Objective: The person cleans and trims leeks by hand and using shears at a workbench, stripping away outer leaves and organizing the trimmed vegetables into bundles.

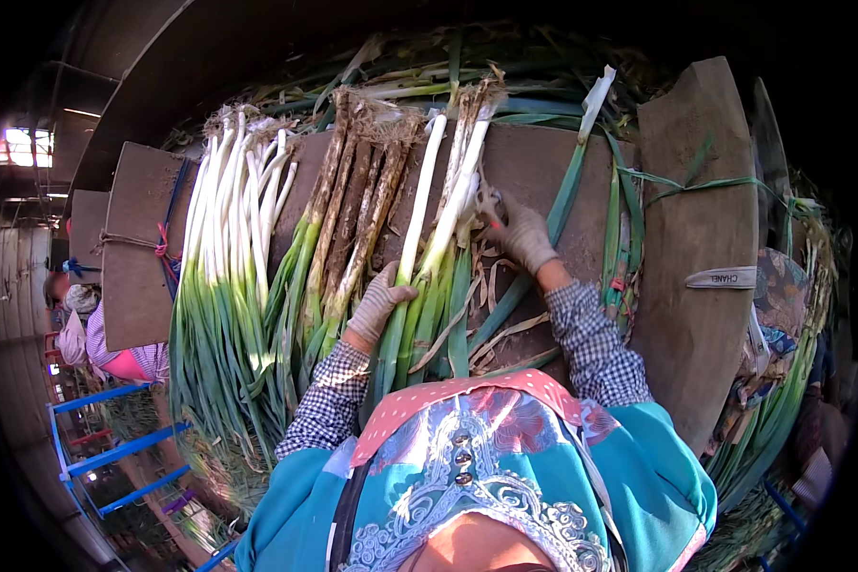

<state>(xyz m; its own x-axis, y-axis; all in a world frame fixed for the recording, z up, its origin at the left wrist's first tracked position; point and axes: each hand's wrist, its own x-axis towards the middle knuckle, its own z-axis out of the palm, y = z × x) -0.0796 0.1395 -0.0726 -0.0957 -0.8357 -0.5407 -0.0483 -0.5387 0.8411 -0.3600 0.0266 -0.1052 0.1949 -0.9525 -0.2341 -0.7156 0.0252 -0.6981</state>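
Note:
My left hand (382, 304), in a pale knit glove, grips a long green onion (422, 193) where its white shank turns green. Beside that stalk lies another white-shanked green onion (465, 187), its roots still on. My gloved right hand (522, 232) is close to its right side, fingers curled around a small metal tool (487, 201) with a red-orange part; the tool's exact kind is unclear. Farther left rest several soil-covered green onions (357, 200) with shaggy roots. A bundle of clean white green onions (229, 200) lies beyond them.
A wooden board (693, 214) stands on the right, with green leaves tied across it. Another upright board (139, 243) is at left. Cut leaves and trimmings (415, 79) pile up behind the work surface (529, 164). Other people (114, 336) are at the left and right edges.

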